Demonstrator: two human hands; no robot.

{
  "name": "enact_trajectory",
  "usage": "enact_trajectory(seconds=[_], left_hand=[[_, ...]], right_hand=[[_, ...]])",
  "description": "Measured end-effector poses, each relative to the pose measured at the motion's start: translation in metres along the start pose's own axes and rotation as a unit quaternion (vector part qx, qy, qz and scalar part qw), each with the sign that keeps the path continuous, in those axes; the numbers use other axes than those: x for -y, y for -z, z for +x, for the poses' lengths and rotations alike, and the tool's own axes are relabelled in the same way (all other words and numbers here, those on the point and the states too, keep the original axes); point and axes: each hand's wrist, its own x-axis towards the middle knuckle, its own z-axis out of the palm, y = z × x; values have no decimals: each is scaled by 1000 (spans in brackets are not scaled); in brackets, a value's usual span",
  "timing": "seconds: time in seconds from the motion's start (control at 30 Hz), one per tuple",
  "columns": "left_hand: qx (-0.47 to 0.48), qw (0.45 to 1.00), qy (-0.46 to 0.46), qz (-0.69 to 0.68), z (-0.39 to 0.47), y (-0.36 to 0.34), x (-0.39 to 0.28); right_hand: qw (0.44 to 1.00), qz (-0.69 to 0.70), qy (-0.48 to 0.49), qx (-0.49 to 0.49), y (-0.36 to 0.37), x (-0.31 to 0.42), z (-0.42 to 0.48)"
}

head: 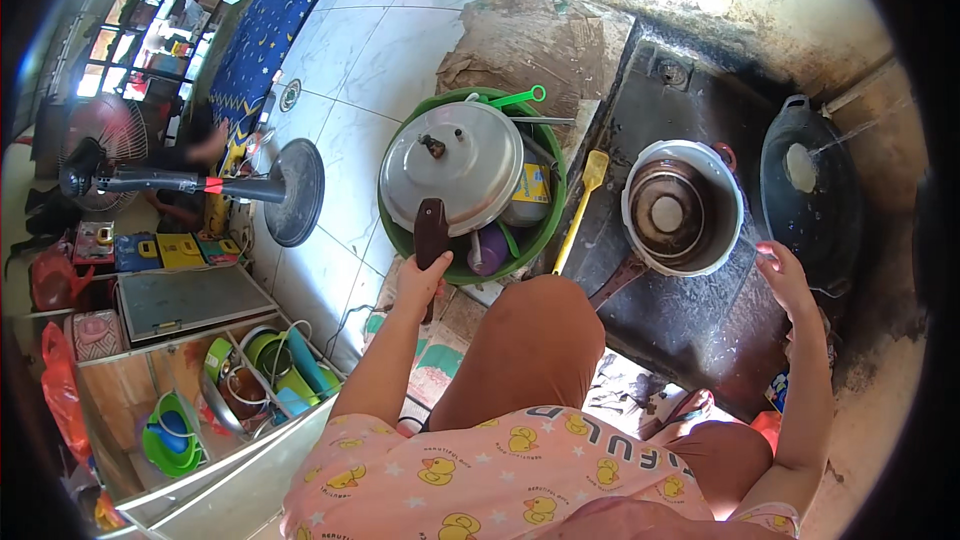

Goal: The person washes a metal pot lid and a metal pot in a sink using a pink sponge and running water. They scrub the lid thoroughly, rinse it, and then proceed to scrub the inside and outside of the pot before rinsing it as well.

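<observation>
My left hand (pixel 424 285) grips the dark brown handle (pixel 432 232) of a silver pressure cooker lid (pixel 454 165). The lid lies over a green basin (pixel 555 240), tilted across the dishes inside it. A yellow-labelled container (pixel 531 184) and a purple cup (pixel 491 249) show beside the lid. On the dark wet floor stands the open pressure cooker pot (pixel 731 229), browned on the inside, its long handle pointing towards my knee. My right hand (pixel 784 277) hovers right of the pot, fingers loosely curled, with nothing visible in it.
A black wok (pixel 814 187) with water stands by the right wall. A yellow spatula (pixel 581 210) lies between basin and pot. Left are a standing fan (pixel 292 191), a cabinet (pixel 195 300) with dishes, and another person (pixel 191 165) seated farther off.
</observation>
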Motion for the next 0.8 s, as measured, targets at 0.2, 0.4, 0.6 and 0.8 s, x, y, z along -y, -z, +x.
enact_trajectory(seconds=[0.2,0.4,0.6,0.8], left_hand=[[26,999,-10,19,13,9,19],[5,985,-99,142,26,12,29],[-88,926,-342,136,-24,-22,-43],[310,931,-194,17,-20,-195,-76]], right_hand=[[999,-10,-10,50,-12,-11,-6],[997,-52,9,55,-11,-34,-14],[995,-80,-35,52,3,-51,-33],[999,-27,-41,5,-9,-104,-56]])
